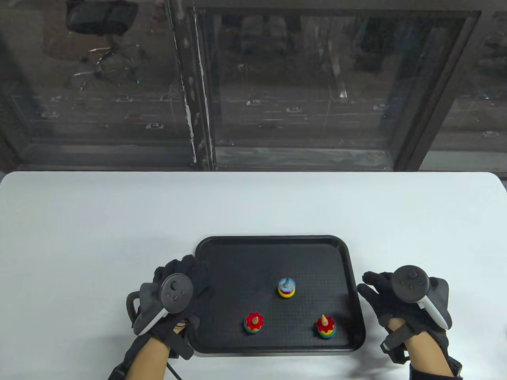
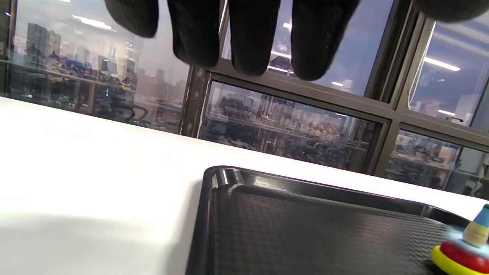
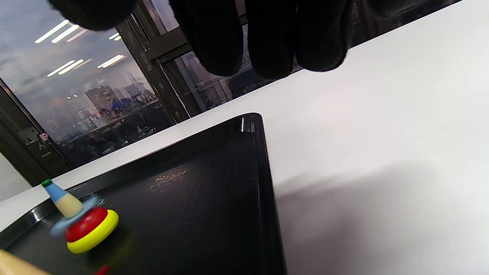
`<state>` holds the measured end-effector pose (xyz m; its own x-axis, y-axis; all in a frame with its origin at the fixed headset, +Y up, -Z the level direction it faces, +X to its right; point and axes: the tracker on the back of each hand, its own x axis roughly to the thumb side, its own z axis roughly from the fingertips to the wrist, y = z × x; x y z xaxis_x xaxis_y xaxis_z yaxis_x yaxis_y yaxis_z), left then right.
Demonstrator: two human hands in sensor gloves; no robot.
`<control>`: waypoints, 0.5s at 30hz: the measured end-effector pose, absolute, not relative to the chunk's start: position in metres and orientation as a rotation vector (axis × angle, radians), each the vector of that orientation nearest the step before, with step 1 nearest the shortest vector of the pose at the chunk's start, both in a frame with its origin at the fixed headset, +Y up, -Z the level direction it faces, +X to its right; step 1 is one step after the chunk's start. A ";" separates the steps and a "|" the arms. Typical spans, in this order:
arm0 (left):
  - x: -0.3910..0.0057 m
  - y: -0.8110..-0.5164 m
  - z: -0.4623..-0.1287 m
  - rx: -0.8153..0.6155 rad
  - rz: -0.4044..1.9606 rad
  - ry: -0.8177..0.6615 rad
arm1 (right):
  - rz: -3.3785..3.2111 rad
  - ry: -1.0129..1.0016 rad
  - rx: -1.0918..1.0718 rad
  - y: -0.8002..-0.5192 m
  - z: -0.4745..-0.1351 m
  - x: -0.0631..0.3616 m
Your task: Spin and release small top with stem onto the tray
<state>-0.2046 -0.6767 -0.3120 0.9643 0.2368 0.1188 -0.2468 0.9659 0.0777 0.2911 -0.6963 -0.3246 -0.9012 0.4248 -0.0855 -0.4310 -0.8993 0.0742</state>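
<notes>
A black tray [image 1: 273, 247] lies at the table's front middle. On it a small top [image 1: 286, 287] with a blue stem and red and yellow rings stands upright near the centre, its blue disc blurred; it also shows in the left wrist view [image 2: 464, 250] and the right wrist view [image 3: 82, 221]. Two more tops stand near the tray's front: a red star-shaped top [image 1: 253, 322] and a rainbow-ringed top [image 1: 326, 327]. My left hand [image 1: 180, 285] rests at the tray's left edge, fingers relaxed, holding nothing. My right hand [image 1: 380, 293] hovers open just right of the tray.
The white table [image 1: 99, 221] stretches wide to the left, right and behind the tray. A dark window frame [image 1: 194, 118] runs along the table's far edge.
</notes>
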 end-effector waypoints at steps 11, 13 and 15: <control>-0.215 -0.685 -0.312 0.040 0.331 -0.100 | 2.683 0.131 -0.071 -0.698 -0.323 0.293; -0.212 -0.686 -0.313 0.032 0.313 -0.106 | 2.689 0.127 -0.070 -0.698 -0.323 0.293; -0.210 -0.687 -0.313 0.032 0.307 -0.114 | 2.687 0.127 -0.072 -0.699 -0.322 0.294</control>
